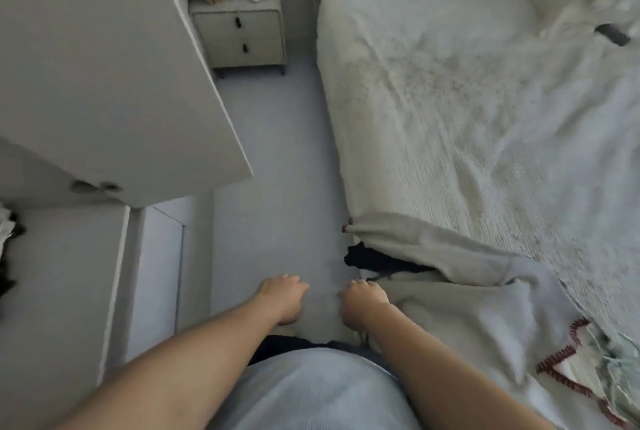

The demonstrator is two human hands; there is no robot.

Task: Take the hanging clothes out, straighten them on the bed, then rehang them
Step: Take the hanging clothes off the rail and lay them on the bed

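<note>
The left hand (282, 298) and right hand (360, 301) hung near each other over the floor (277, 169), fingers curled onto a pale grey garment (450, 291). That cloth trailed rightward, rumpled, onto the bed (467, 117), a dark piece (377, 258) showing in its folds. Left stood the white wardrobe door (104, 65); beyond it, the nightstand (240, 34).

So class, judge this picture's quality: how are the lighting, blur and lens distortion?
Head view: dim, flat light with no glare; wide-angle lens bends the wardrobe door and bed edges; nightstand clutter is soft; the left hand and right hand at the grey garment are slightly blurred.
</note>
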